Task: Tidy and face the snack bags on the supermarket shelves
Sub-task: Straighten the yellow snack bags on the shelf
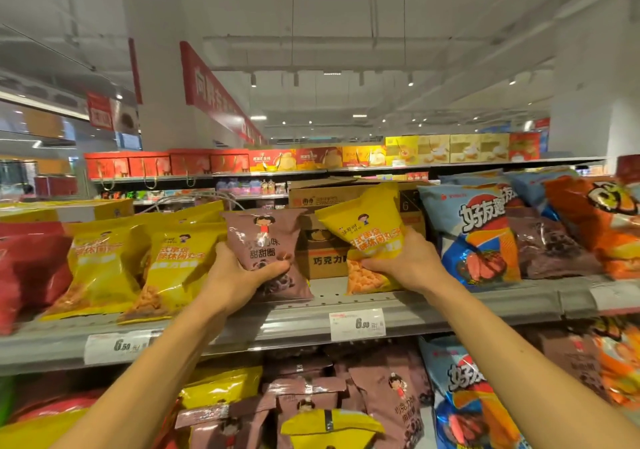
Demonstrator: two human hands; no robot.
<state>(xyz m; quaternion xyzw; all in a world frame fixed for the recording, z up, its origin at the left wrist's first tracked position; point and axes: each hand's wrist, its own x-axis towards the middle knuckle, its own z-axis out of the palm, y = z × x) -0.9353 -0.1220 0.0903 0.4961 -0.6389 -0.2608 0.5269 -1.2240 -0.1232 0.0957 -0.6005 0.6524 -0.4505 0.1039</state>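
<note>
My left hand [239, 275] grips the lower part of a brown snack bag [265, 237], which stands upright on the grey top shelf [450, 304] with its front facing me. My right hand [403, 261] grips a yellow snack bag [369, 226] at its lower edge; the bag tilts to the left. Between the two bags a cardboard box [320, 247] stands at the back of the shelf. Two more yellow bags [104, 265] lean side by side on the shelf to the left of the brown bag.
Red bags [31, 268] fill the shelf's far left. Blue bags [474, 237], a dark brown bag [550, 247] and orange bags [602, 226] stand to the right. Price tags [356, 324] hang on the shelf edge. The lower shelf holds several mixed brown, yellow and blue bags [388, 400].
</note>
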